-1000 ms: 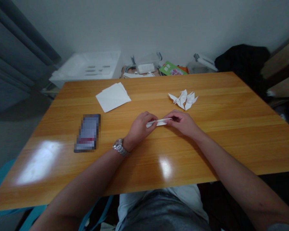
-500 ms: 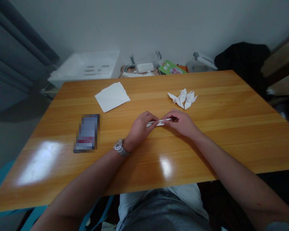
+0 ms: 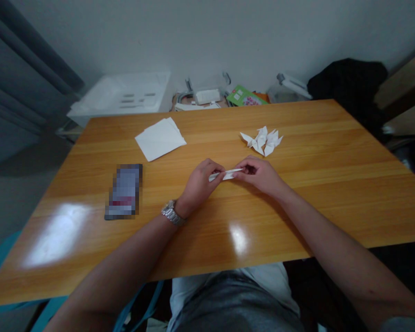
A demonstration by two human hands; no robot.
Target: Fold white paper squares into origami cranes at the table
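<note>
wall point(image 3: 207, 41): pale grey, rising well beyond the phone point(image 3: 124, 191).
table point(image 3: 297, 216): glossy orange-brown wood under the phone, with a bright patch of glare at the phone's near left.
curtain point(image 3: 17, 83): grey-blue, in folds, left of the phone and farther off.
white tub point(image 3: 134, 87): past the table's far edge, straight beyond the phone, with slots in it.
black heap point(image 3: 347, 83): dark and soft-looking, far to the phone's right and well beyond it.
white sheets point(image 3: 161, 139): a few, overlapping unevenly, lying flat beyond the phone and a little to its right — near but apart.
phone: flat on the table, its screen blurred into blocks.
left hand point(image 3: 202, 180): right of the phone, thumb and fingers pinching the left end of the folded paper point(image 3: 230, 174).
right hand point(image 3: 259, 173): farther right of the phone, fingertips pinching the folded paper's right end.
folded shapes point(image 3: 263, 139): white, pointed, clustered right of the phone and beyond it; their number is unclear.
green book point(image 3: 247, 96): past the table's far edge, beyond the phone and to its right.
watch point(image 3: 171, 212): metal, on the left wrist, right of the phone.
folded paper: a narrow white strip right of the phone — stretched between both hands; whether it touches the table cannot be told.
</note>
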